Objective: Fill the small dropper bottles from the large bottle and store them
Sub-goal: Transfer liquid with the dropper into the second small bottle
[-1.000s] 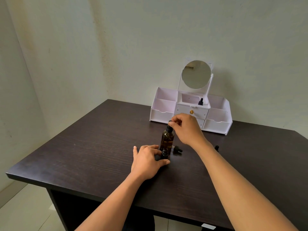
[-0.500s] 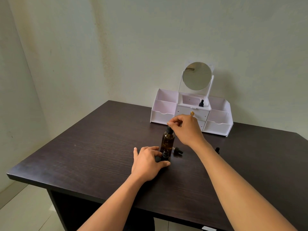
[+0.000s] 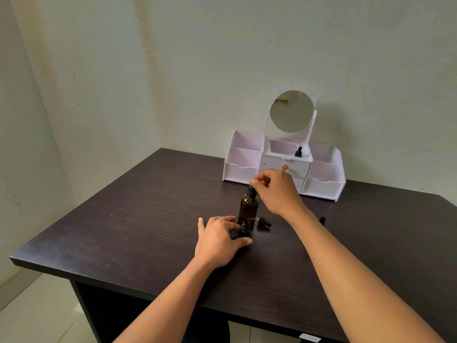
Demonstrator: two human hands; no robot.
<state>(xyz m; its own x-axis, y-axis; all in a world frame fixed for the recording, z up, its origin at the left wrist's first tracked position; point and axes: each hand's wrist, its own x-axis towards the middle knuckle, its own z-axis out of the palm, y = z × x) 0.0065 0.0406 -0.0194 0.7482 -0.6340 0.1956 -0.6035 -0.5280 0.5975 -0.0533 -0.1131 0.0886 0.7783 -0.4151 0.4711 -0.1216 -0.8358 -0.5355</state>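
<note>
A large amber bottle [image 3: 248,208] stands upright mid-table with a black dropper cap [image 3: 251,191]. My right hand [image 3: 277,191] pinches that cap from above. In front of it stands a small dark dropper bottle [image 3: 244,229] without its cap; my left hand [image 3: 220,240] holds it between thumb and fingers. A loose dropper cap [image 3: 264,222] lies on the table just right of the large bottle. Another small dark piece [image 3: 322,220] shows behind my right forearm. One small dropper bottle [image 3: 298,152] stands in the top middle compartment of the white organizer [image 3: 242,169].
The white organizer with a round mirror [image 3: 291,111] stands at the back against the wall, with open side compartments and a drawer with a gold knob [image 3: 285,166]. The dark wooden table [image 3: 138,219] ends at a near front edge and a left edge.
My right hand has stayed on the large bottle's cap, shifting only slightly. My left hand keeps hold of the small bottle. The camera view has tilted a little.
</note>
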